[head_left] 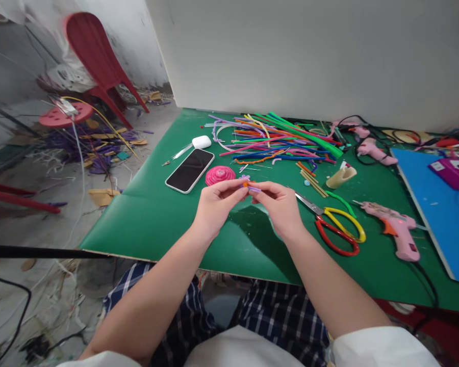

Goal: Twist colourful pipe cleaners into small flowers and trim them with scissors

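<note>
pinching over the green table [149, 214], your left hand [216, 206] and right hand [283, 206] were close together, both clamped on the small purple and orange piece [246, 184], and there it was, right between them! the pink coil [220, 175] lay just beyond your left hand, the phone [190, 171] farther left, while the scissors [319, 211] lay near your right hand, blades pointing its way.

And it's two hands [214, 205] dead centre, one phone [190, 171] and one pink coil [220, 177] at ten o'clock, one pair of scissors [323, 211] at four
</note>
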The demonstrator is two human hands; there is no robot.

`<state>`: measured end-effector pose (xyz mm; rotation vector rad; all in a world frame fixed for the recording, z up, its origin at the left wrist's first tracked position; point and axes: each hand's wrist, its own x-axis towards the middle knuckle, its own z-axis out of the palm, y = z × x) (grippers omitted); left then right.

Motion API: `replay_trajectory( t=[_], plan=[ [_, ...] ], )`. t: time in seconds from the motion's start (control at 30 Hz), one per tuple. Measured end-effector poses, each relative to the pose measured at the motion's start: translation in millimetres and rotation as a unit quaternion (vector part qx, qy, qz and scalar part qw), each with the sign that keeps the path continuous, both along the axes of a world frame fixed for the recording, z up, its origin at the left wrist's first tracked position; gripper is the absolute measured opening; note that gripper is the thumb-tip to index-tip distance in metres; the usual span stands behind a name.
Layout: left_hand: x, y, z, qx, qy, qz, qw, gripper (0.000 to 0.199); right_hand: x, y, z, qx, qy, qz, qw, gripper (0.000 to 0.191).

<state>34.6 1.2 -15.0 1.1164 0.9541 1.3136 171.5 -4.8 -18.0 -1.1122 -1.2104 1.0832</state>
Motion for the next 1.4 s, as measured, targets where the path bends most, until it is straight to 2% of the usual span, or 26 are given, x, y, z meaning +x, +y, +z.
replay_trajectory(
  t=[0.17, 0.37, 0.73, 1.07, 1.23, 1.4],
  plan=[
    [2, -1, 0.3, 0.008, -0.004, 0.016, 1.000, 0.021, -1, -1, -1.1, 0.015, -0.001, 0.002, 1.000, 0.012],
    [6, -2, -4.2, 0.013, -0.016, 0.041, 0.999, 0.018, -3, -1, -5.2, 0.016, -0.025, -0.008, 1.000, 0.016],
    [5, -2, -5.1, 0.018, -0.005, 0.042, 0.999, 0.016, -5, -2, -3.1, 0.003, 0.009, -0.011, 1.000, 0.015],
    [6, 0, -5.7, 0.003, -0.026, 0.003, 1.000, 0.021, -5, -1, -3.6, 0.017, 0.000, -0.015, 1.000, 0.018],
    [-2, 5, -1.1, 0.023, -0.020, -0.014, 0.999, 0.025, 3, -1, 3.0, 0.031, -0.052, 0.004, 0.998, 0.020],
    [-13, 6, 6.2, 0.037, 0.005, -0.071, 0.997, 0.037, 10, 0, 10.8, 0.028, -0.031, 0.050, 0.998, 0.023]
  ],
)
